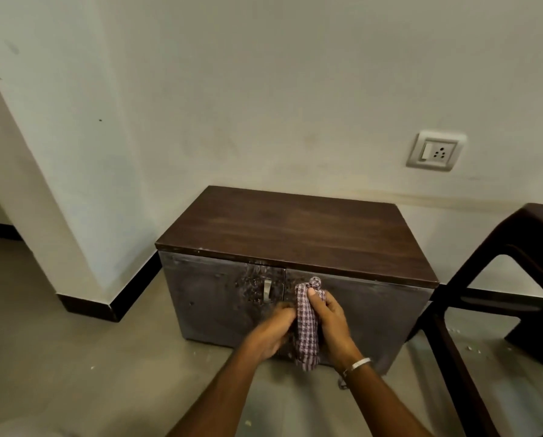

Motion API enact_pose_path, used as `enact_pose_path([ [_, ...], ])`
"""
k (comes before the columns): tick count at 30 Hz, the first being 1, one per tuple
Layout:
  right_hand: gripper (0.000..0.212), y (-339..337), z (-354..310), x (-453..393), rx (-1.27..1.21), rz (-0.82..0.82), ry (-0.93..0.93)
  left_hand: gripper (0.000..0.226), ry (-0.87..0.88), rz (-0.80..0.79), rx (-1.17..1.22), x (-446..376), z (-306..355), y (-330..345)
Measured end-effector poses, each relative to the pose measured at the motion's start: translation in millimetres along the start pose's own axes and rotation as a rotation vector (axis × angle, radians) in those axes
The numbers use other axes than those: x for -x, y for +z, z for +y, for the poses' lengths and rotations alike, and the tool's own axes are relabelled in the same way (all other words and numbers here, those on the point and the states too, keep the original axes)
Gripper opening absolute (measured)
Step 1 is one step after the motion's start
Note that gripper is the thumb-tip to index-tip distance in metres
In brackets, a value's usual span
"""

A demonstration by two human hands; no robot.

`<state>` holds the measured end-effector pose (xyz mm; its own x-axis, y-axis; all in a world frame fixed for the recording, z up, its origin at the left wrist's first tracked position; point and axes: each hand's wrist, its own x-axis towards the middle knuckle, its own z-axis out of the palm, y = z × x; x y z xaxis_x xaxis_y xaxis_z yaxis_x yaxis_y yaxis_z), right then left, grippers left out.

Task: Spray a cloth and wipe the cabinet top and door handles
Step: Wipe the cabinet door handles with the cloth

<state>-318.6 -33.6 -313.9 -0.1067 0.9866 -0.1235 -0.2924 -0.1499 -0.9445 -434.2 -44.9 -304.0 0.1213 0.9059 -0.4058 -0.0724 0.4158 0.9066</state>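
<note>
At the far left a white wall (pixel 58 152) juts toward me as a corner, with a dark skirting board (pixel 112 305) along its foot where it meets the grey floor (pixel 58 357). Just right of that corner stands the low cabinet (pixel 374 313), backed against the wall. Its dark wood-grain top (pixel 295 231) is bare. On the left door (pixel 207 298) a metal handle (pixel 267 289) stands upright near the centre seam, with pale speckles around it.

My left hand (pixel 271 329) is blurred; its fingers curl against the left edge of the checked cloth (pixel 308 329), but I cannot tell whether they actually pinch it. The cloth hangs in front of the right door, just right of the seam. It is bunched into a long strip with its long axis near vertical: the knotted upper end points up toward the cabinet top, and the loose end points down to the floor. My right hand (pixel 331 323) is closed around the cloth, thumb pressed on its upper part. A metal bracelet (pixel 358 364) circles that wrist.

Higher on the wall sits a switch-and-socket plate (pixel 435 151). At the far right stands a dark brown plastic stool (pixel 522 279), near the cabinet but apart from it.
</note>
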Motion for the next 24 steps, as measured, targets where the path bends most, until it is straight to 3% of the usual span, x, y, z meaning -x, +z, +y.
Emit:
enact_pose_path([
  [6,0.015,0,41,-15,0.141,0.237,-0.075,0.032,0.035,0.145,0.225,-21,-34,-9],
  [10,0.02,4,51,-25,0.238,0.34,-0.121,0.025,0.15,0.221,0.094,-33,-40,-1],
  [18,0.026,21,49,-42,0.486,0.478,-0.239,0.023,0.257,0.436,0.085,-52,-34,1],
  [24,0.034,33,45,-41,0.414,0.65,-0.367,0.019,0.258,0.452,0.162,-58,-30,-1],
])
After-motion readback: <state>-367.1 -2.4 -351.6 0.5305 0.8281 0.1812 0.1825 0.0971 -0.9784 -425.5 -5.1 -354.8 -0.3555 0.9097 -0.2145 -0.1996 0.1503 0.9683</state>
